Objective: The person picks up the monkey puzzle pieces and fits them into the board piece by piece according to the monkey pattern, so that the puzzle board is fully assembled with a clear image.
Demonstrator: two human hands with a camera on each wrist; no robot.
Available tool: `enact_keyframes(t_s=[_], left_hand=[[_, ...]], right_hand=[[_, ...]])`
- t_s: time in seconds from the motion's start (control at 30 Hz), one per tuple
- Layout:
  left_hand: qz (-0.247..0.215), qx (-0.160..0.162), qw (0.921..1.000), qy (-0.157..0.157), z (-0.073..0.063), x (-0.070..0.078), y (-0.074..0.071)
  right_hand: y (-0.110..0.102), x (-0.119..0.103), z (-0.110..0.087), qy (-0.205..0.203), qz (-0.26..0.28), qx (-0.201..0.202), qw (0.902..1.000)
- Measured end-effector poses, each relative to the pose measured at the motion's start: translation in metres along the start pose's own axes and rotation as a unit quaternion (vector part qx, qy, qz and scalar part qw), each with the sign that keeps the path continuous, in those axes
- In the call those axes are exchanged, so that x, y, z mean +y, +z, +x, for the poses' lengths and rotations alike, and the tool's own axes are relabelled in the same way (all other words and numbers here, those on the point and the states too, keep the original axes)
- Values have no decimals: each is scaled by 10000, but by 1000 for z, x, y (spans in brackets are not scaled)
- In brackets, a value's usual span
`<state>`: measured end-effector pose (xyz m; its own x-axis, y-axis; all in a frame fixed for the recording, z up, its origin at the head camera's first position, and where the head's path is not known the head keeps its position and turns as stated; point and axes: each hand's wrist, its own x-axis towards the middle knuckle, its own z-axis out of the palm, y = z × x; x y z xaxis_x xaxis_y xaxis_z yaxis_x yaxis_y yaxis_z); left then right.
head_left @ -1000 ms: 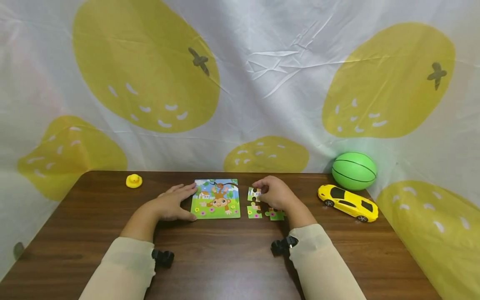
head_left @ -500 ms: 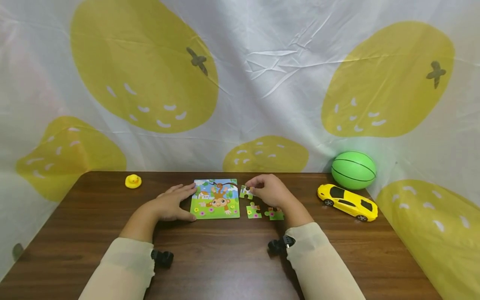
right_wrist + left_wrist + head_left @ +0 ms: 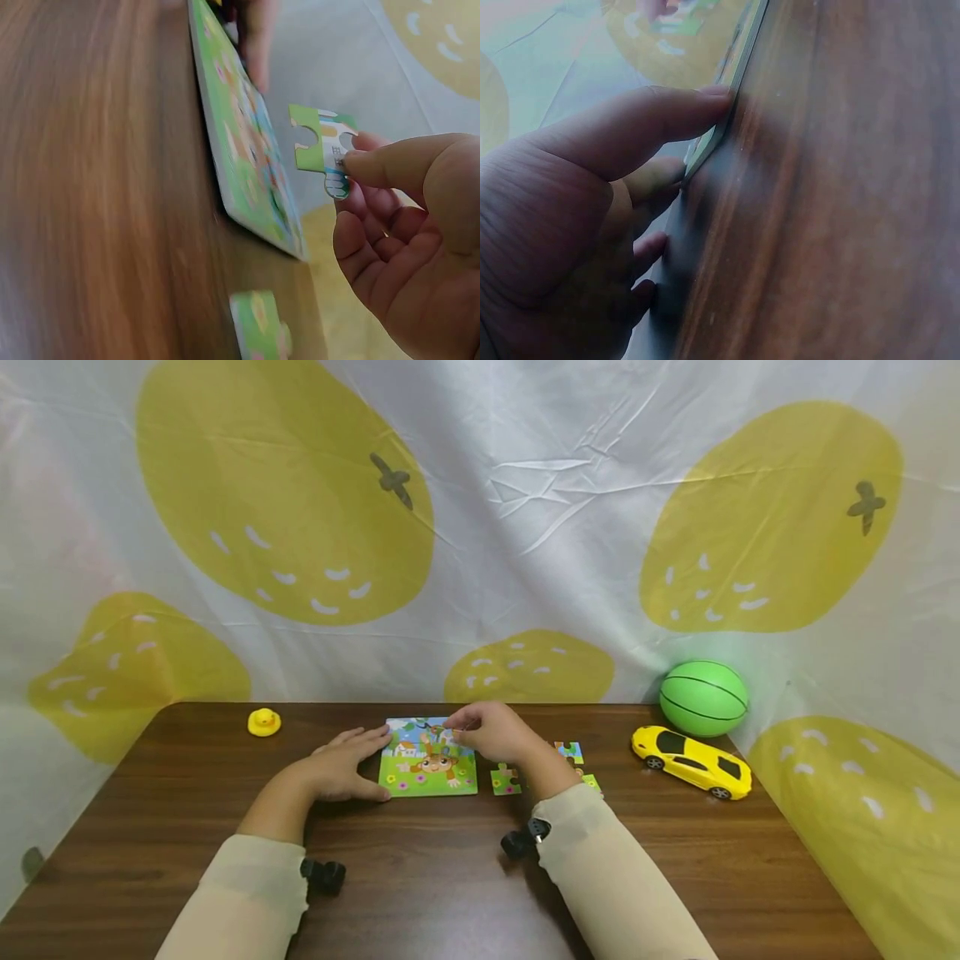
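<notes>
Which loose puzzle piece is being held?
The green-and-white piece pinched in the right hand; the other loose pieces in view lie on the table.

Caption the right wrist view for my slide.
A right hand pinches a jigsaw piece, held apart from the picture board on the brown table.

A yellow duck [image 3: 264, 722], green ball [image 3: 703, 698] and yellow car [image 3: 692, 763] share the wooden table [image 3: 420, 877].

Plain cream sleeves [image 3: 232, 897] carry black wrist cameras [image 3: 324, 877], apparently blocky, near their cuffs [image 3: 573, 820].
</notes>
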<state>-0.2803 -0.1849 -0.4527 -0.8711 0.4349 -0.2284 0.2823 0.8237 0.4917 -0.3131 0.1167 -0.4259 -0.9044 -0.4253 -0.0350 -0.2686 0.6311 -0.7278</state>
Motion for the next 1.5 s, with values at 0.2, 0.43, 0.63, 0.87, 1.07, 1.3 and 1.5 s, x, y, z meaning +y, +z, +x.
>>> enact_keyframes(t_s=[0.2, 0.43, 0.63, 0.87, 1.07, 1.3, 1.5], left_hand=[[33, 8, 10000, -1, 1, -1, 0], [-5, 32, 10000, 51, 1, -2, 1], [-55, 40, 10000, 40, 3, -5, 4], [-71, 44, 10000, 45, 5, -8, 6], [-33, 38, 10000, 49, 0, -7, 2], [-110, 70, 9999, -18, 7, -12, 6], [-112, 41, 9999, 0, 6, -9, 5]], right_hand=[[18, -7, 16, -123, 129, -319, 9993], [35, -15, 28, -113, -115, -358, 9992], [45, -20, 35, 13, -313, -325, 9990], [55, -27, 40, 93, -480, -271, 9984], [59, -32, 43, 170, -496, -330, 9981], [62, -30, 46, 213, -559, -240, 9979], [64, -27, 48, 219, -601, -165, 9978]])
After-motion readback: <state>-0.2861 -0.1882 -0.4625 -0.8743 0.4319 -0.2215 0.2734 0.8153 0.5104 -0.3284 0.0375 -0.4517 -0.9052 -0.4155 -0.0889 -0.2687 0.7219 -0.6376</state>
